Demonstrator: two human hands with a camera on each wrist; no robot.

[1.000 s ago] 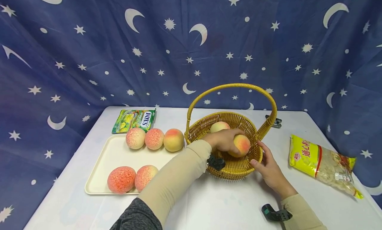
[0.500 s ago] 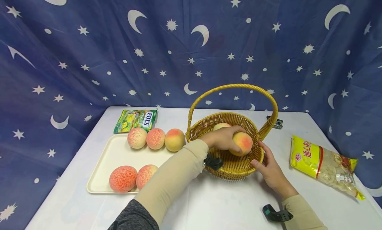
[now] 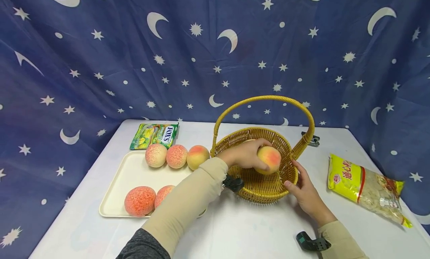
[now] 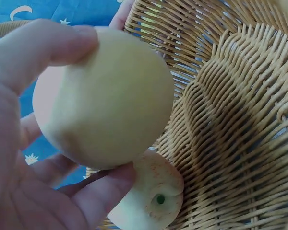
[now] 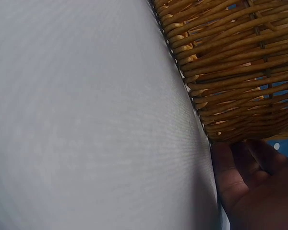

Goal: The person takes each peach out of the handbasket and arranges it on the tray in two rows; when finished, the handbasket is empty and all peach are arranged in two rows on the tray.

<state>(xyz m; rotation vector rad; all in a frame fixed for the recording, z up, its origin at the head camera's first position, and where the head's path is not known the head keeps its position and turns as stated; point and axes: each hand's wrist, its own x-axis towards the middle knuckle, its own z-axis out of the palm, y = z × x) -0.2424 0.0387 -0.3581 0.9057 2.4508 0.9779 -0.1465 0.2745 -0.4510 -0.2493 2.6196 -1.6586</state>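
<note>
My left hand (image 3: 246,155) is inside the wicker basket (image 3: 260,196), gripping a yellow peach with a red blush (image 3: 270,159). The left wrist view shows the thumb on one side of this peach (image 4: 110,96) and fingers on the other. Beneath it lies a second, pale peach (image 4: 156,191) with red specks, mostly covered by the hand in the head view. At the basket's right side, my right hand (image 3: 307,194) holds the rim, thumb toward the front. From the right wrist view, its fingers (image 5: 228,167) touch the lower woven wall.
A cream tray (image 3: 117,184) on the left bears several peaches (image 3: 140,201), some partly behind the left sleeve. Behind it lies a green FOX'S packet (image 3: 154,136). On the right are a yellow pasta bag (image 3: 366,190) and a small black object (image 3: 314,140). The basket's tall handle (image 3: 265,98) arches overhead.
My left hand, with the peach in its grip, has shifted slightly left and up within the basket, covering more of the second peach. The right hand stays at the rim.
</note>
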